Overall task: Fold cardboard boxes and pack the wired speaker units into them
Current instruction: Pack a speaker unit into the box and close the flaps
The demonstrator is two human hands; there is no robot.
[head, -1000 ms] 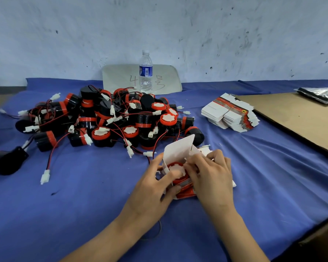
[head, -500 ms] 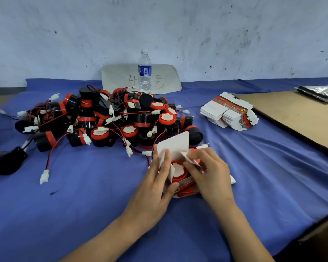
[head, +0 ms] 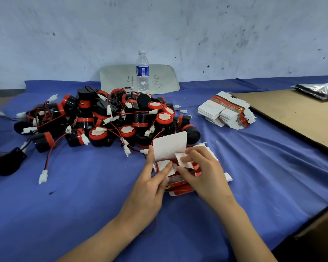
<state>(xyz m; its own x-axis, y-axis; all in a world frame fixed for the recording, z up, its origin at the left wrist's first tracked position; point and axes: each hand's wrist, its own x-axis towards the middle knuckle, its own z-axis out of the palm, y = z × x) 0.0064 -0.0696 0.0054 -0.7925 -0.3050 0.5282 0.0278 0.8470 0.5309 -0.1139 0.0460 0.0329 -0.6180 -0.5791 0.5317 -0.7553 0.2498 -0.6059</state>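
Box on cloth, just before speaker pile. Left hand fingers straight, pressing left flap; right hand pinches right flap. I expect flap springback, lid creasing, wire trapped.

Left hand flat, fingers straight; right hand curled, pinching grip on a flap.

A pale wall, scuffed and flecked with dark marks, ran across the far side, with a grey strip along its foot at the far left. A wrinkled blue cloth covered the table. A flat brown board lay on the right. The light was soft and even, and shadows were faint.
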